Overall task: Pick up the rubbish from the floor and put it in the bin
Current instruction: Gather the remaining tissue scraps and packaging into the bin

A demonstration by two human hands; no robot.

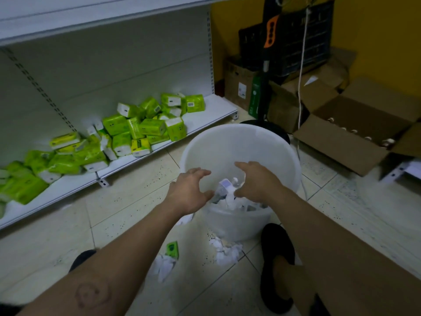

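The left forearm (118, 258) and the right forearm (330, 236), both bare, extend from the bottom edge toward the bin.

One white shelf unit (136, 71) fills the left side. Its bottom shelf carries a loose heap of green tissue packs (134, 128), more than twenty; an exact count cannot be made. Against the yellow wall stand several cardboard boxes, one open box (341, 142) nearest, with one black crate (296, 42) on top at the rear.

One white translucent bin (284, 156) stands on the tiled floor (353, 213), centre frame. It holds rubbish (227, 192), mostly white paper, low inside.

Two black shoes show: the right shoe (271, 247) just beside the bin base, the left shoe (82, 258) partly hidden by the left forearm.

The left hand (191, 192) and right hand (255, 181) hover over the bin mouth, fingers released, spread and slightly curved, grasping nothing.

On the floor before the bin lie four items: three lots of crumpled white paper (225, 249) and one green packet (172, 248).
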